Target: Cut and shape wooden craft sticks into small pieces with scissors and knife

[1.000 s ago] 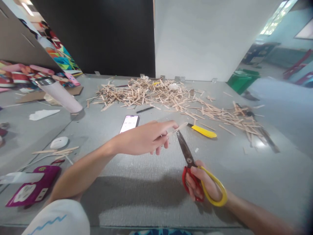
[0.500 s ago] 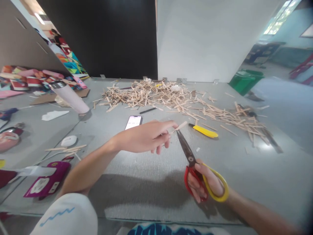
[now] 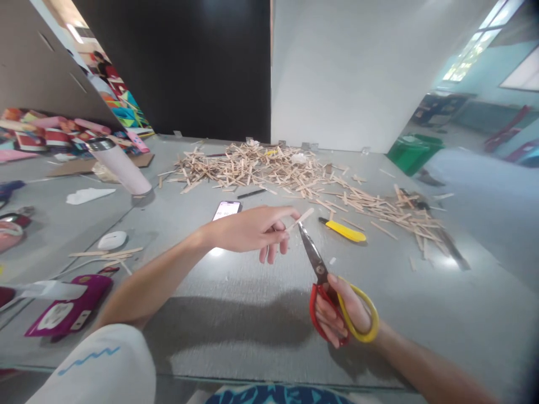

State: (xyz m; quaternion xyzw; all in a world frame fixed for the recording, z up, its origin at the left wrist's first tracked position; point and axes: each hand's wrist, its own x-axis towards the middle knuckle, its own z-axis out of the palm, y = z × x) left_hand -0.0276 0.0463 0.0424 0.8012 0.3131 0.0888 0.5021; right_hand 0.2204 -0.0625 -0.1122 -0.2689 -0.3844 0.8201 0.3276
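Observation:
My left hand [image 3: 256, 229] pinches a small pale wooden stick [image 3: 306, 215] between thumb and fingers, above the grey table. In my right hand [image 3: 343, 308] is a pair of scissors [image 3: 314, 252] with one red and one yellow handle loop, my fingers through the loops. The dark blades look nearly closed, and their tips meet the stick just beside my left fingertips. Whether the stick lies between the blades I cannot tell. A yellow utility knife [image 3: 345, 230] lies right of the stick, and a phone [image 3: 227, 210] is partly hidden behind my left hand.
A heap of wooden sticks [image 3: 252, 168] spreads across the back and right. On the left are a tumbler [image 3: 120, 165], a white mouse [image 3: 112, 240] and a purple packet [image 3: 71, 306]. A dark pen-like rod [image 3: 251, 193] lies behind the phone. A green bin [image 3: 410, 154] stands beyond the table.
The view has shifted slightly, so most things sit a little further left. Both hands keep their holds, and the scissor tips stay at the stick.

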